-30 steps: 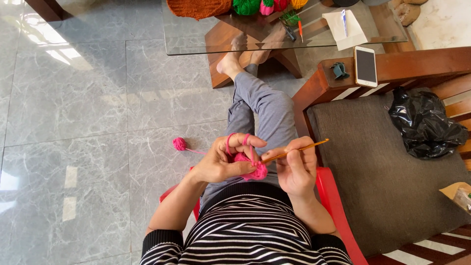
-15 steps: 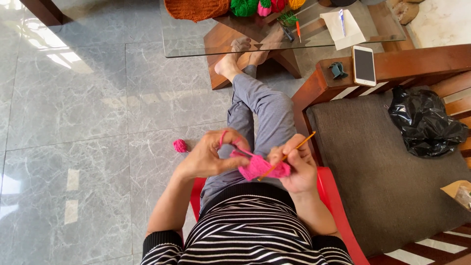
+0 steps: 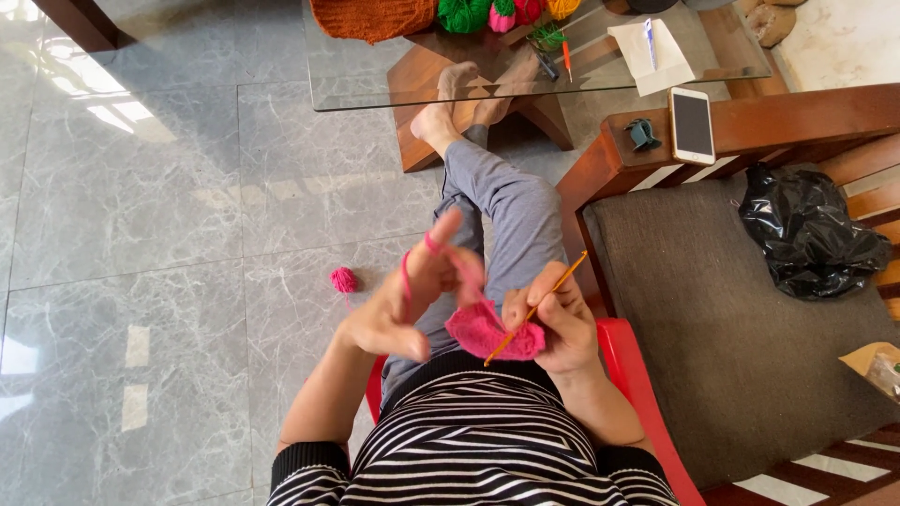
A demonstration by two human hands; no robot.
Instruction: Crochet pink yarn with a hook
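- Floor [image 3: 169, 215] of grey marble tile takes up the left of the view, and the person sits over it on a red chair [image 3: 628, 375], one leg stretched out under the glass table [image 3: 375, 84].
- Bench cushion [image 3: 731, 328] runs along the right, dark and wide, with a black plastic bag [image 3: 811, 234] slumped on it and a phone [image 3: 692, 125] lying on the wooden armrest.
- Up on the table sit an orange knitted piece [image 3: 370, 14] and several balls of coloured yarn [image 3: 464, 13] (none of them being touched).
- Left hand [image 3: 408, 300] is raised and spread, fingers loose, with pink strand looped over the index finger to keep it taut.
- Right hand [image 3: 553, 323] is curled tight, pinching the orange crochet hook [image 3: 536, 309] and the edge of the work.
- Pink crochet piece [image 3: 487, 330] sits between the hands above the lap; only a small patch exists, so by the look of it much remains.
- Pink yarn ball [image 3: 343, 279] rests on the floor, well apart from the hands, small but not used up.
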